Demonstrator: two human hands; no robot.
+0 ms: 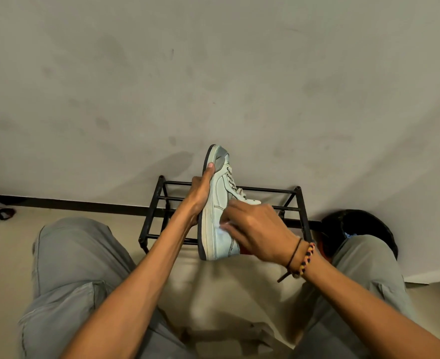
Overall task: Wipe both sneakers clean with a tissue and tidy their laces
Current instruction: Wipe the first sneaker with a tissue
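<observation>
While grey-trousered knees (66, 275) frame the lower view, the right hand (259, 233) presses a white tissue (220, 228) under curled fingers against the side of a pale sneaker (220, 203). The left hand (200, 194) grips the sneaker by its dark sole, thumb on the edge, holding it toe-up in the air. Behind it stands a black metal rack (292, 204) against the wall (213, 73).

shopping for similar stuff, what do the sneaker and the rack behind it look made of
Sneaker: pale matte upper, likely canvas or suede-like fabric, with visible dark stitching; dark sole looks like rubber. Rack: thin black bars, probably painted metal, with a dull sheen.
</observation>
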